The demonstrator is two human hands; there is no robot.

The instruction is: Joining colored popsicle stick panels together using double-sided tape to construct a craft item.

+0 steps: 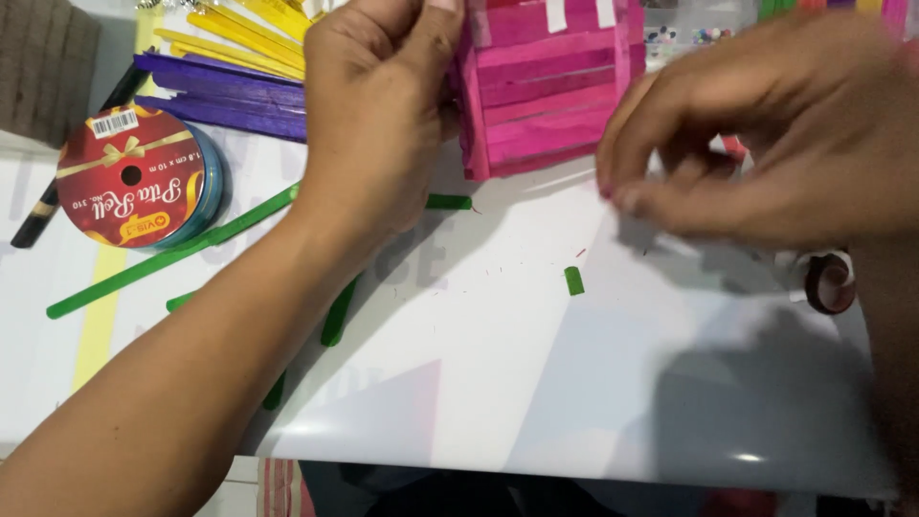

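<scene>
My left hand [378, 105] grips the left edge of a pink box built from craft sticks [550, 91], which stands on a white glossy sheet [536, 383]. Two small white strips sit on the box's upper face. My right hand [766, 134] hovers to the right of the box, blurred, with its fingers curled and pinched together; whether anything small sits between them cannot be made out. A short green stick piece [573, 280] lies on the sheet below the box.
Long green sticks [163, 258] lie at left under my forearm. Purple sticks [225, 96] and yellow sticks [239, 33] lie at the back left. A red ribbon spool [134, 177] sits far left beside a black pen [38, 215]. A dark curled ribbon piece [831, 282] lies at right.
</scene>
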